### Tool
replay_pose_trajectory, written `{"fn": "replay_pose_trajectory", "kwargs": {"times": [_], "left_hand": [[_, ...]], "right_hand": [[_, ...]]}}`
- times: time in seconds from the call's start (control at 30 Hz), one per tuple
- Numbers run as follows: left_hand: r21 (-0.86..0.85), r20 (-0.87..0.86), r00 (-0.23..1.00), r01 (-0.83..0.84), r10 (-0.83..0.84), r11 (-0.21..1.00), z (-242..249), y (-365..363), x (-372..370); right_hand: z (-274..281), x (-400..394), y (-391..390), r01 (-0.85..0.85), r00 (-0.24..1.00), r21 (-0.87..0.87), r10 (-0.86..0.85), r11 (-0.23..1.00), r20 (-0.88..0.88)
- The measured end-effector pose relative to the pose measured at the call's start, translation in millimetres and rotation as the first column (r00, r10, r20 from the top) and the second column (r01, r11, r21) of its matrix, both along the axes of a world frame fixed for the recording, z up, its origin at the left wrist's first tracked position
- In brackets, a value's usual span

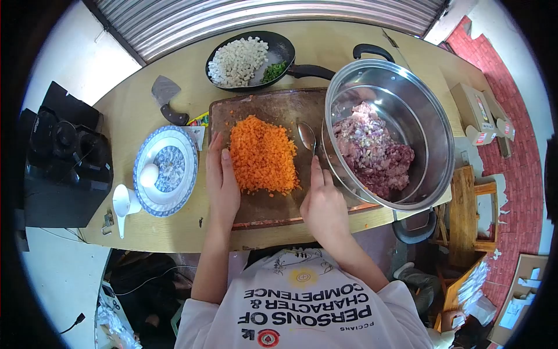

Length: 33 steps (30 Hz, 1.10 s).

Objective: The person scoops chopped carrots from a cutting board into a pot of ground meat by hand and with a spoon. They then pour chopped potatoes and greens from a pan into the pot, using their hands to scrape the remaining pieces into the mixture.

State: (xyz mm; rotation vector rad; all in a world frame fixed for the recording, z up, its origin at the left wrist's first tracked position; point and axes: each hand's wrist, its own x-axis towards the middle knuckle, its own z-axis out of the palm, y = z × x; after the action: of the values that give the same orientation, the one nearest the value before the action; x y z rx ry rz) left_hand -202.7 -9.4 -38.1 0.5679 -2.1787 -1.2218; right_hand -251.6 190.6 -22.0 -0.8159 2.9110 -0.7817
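A heap of finely chopped carrot (264, 154) lies on the brown cutting board (261, 214). My left hand (222, 183) rests along the board's left edge, fingers stretched out, beside the carrot. On the other side, my right hand (325, 209) grips the handle of a metal spoon (307, 136), whose bowl lies over the board to the right of the heap. Close to the right hand stands a large steel pot (433, 110), overlapping the board's right side. Inside it is ground meat (381, 166) topped with chopped onion.
Behind the board, a black frying pan (282, 49) holds white cubes (238, 61) and chopped greens (273, 72). To the left are a cleaver (165, 92), a blue-rimmed plate (142, 198) with an egg (149, 174), a white measuring cup (124, 203) and a black appliance (67, 163).
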Motion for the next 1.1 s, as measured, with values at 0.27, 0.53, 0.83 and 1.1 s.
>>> {"fn": "replay_pose_trajectory", "kwargs": {"times": [0.27,0.53,0.83,1.1], "left_hand": [[-0.061,-0.144,0.988,-0.063,0.053,0.996,-2.6,-0.5,5.4],[-0.182,-0.153,0.988,-0.065,0.037,0.981,4.2,10.4,11.9],[0.243,-0.173,0.969,-0.130,0.175,0.961,10.3,2.4,47.3],[0.655,0.000,0.975,-0.169,0.224,0.737,14.1,-37.9,78.8]], "right_hand": [[12.7,9.9,-2.3,-0.067,0.995,-0.082,0.060,0.994,-0.084],[24.4,11.2,2.3,-0.103,0.994,-0.259,0.091,0.960,-0.059],[20.3,33.2,-68.7,0.252,0.567,-0.847,0.638,0.468,0.521],[-12.2,73.3,-140.3,-0.161,0.702,-0.873,0.675,0.460,0.226]]}}
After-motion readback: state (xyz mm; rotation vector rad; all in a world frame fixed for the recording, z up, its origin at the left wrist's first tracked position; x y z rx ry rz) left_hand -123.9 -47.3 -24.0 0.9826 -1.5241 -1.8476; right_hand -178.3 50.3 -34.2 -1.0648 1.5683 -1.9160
